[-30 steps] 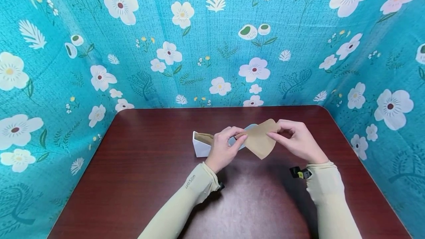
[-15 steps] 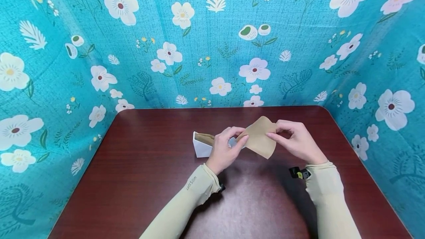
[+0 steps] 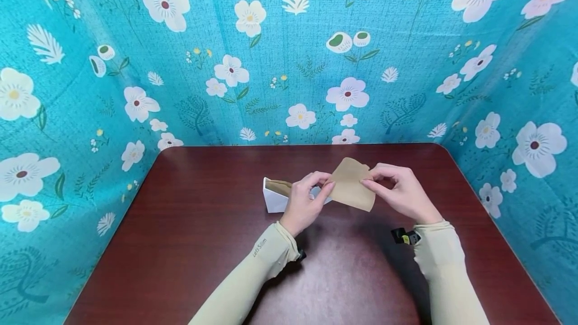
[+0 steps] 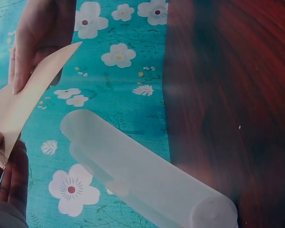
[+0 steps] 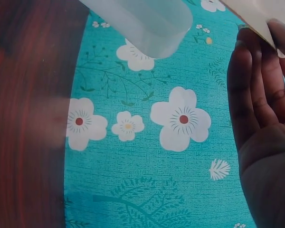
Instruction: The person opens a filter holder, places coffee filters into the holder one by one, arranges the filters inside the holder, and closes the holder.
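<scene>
A flat piece of brown paper, a coffee filter (image 3: 351, 185) with a crimped edge in the left wrist view, is held up above the table between both hands. My left hand (image 3: 303, 203) pinches its left corner between thumb and fingers. At the opposite side my right hand (image 3: 402, 192) pinches it the same way. Behind the left hand stands a white box (image 3: 275, 201) with more brown paper filters (image 3: 278, 186) in it, partly hidden. A translucent pale container (image 4: 137, 166) with a rounded end lies beyond the hands, mostly covered by hand and filter in the head view.
The dark red-brown table (image 3: 189, 224) reaches back to a blue floral curtain (image 3: 271, 64) that closes off the back and both sides. A small black wrist camera (image 3: 405, 236) sits on the right sleeve.
The coffee filter has turned between the fingers: its upper corner has swung left and its lower corner right. The right hand has shifted slightly left; the left hand stays nearly in place.
</scene>
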Motion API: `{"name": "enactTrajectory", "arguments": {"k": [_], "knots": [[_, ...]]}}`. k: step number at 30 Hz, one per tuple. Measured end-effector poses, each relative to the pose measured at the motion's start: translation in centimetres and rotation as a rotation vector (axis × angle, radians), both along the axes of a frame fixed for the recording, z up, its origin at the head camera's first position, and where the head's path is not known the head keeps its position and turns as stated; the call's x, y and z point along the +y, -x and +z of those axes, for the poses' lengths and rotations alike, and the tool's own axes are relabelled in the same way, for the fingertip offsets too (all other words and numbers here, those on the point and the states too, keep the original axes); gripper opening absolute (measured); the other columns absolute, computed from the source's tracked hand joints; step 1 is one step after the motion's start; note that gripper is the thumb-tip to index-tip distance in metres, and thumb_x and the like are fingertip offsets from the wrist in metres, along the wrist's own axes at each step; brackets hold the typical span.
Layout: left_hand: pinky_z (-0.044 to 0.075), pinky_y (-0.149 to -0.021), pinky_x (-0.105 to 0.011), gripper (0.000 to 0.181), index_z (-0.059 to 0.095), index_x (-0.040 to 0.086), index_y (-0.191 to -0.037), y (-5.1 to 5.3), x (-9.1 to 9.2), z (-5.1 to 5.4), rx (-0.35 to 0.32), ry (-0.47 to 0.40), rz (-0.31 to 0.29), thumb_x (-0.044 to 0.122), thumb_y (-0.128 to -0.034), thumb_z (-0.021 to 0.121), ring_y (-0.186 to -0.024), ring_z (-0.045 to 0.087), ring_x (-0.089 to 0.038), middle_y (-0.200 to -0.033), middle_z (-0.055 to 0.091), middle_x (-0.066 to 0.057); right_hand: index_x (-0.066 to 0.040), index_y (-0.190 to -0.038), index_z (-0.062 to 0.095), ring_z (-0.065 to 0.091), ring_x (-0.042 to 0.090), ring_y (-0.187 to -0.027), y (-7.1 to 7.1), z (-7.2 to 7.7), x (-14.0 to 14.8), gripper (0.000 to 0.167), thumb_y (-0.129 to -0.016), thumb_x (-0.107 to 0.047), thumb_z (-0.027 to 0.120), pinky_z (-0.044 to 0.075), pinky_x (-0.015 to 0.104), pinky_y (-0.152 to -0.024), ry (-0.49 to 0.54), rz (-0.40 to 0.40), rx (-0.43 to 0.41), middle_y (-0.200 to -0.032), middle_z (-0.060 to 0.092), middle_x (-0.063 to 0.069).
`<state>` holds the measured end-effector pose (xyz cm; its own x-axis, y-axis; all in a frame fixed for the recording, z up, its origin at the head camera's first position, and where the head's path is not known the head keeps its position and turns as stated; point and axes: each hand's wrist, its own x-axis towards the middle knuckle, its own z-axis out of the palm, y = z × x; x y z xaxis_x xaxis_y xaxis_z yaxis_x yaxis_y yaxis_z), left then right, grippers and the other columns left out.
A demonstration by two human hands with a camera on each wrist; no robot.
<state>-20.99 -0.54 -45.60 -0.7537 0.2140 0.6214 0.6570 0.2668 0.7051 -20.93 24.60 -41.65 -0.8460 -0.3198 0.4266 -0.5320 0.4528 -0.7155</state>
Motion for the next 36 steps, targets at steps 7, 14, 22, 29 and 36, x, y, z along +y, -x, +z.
{"name": "enactTrajectory", "arguments": {"k": [7,14,22,29,36], "knots": [[0.057,-0.087,-0.023,0.012,0.075,0.008,-0.107,0.3,-0.2,0.2,0.010,-0.006,-0.025,0.013,-0.0978,0.072,-0.087,0.067,-0.013,-0.089,0.072,-0.002,-0.025,-0.093,0.076,0.061,0.007,-0.075,0.3,-0.1,-0.2,0.021,-0.088,-0.006,0.082,0.054,0.020,-0.065,-0.036,0.021,0.032,-0.083,0.068,-0.009],[0.058,-0.089,-0.025,0.009,0.074,0.007,-0.103,0.2,-0.2,0.0,-0.022,-0.011,-0.015,0.013,-0.0973,0.073,-0.085,0.068,-0.013,-0.088,0.071,-0.004,-0.024,-0.098,0.078,0.060,0.008,-0.076,0.2,0.3,-0.5,0.024,-0.086,-0.004,0.083,0.051,0.020,-0.061,-0.010,0.007,0.059,-0.086,0.070,-0.009],[0.060,-0.089,-0.029,0.008,0.074,0.005,-0.102,0.3,-0.2,0.3,0.000,-0.081,-0.024,0.010,-0.0967,0.073,-0.087,0.070,-0.017,-0.089,0.072,-0.008,-0.026,-0.097,0.078,0.061,0.007,-0.078,-0.1,0.6,-0.7,0.022,-0.088,-0.007,0.082,0.052,0.022,-0.061,-0.008,0.014,0.045,-0.086,0.070,-0.010],[0.060,-0.087,-0.029,0.007,0.074,0.004,-0.101,0.2,-0.5,0.4,-0.008,-0.094,-0.020,0.010,-0.0966,0.073,-0.088,0.071,-0.017,-0.090,0.072,-0.008,-0.023,-0.097,0.079,0.061,0.006,-0.079,0.0,0.5,-1.0,0.024,-0.086,-0.002,0.083,0.051,0.019,-0.060,0.013,0.015,0.083,-0.089,0.072,-0.008],[0.056,-0.082,-0.028,0.011,0.074,0.008,-0.106,0.7,-2.4,1.6,0.066,-0.037,0.003,0.007,-0.0947,0.073,-0.092,0.068,-0.016,-0.095,0.074,-0.004,-0.023,-0.095,0.079,0.062,0.002,-0.081,0.4,0.6,-2.0,0.024,-0.086,-0.002,0.083,0.051,0.018,-0.060,-0.004,0.052,0.151,-0.089,0.072,-0.010]]}}
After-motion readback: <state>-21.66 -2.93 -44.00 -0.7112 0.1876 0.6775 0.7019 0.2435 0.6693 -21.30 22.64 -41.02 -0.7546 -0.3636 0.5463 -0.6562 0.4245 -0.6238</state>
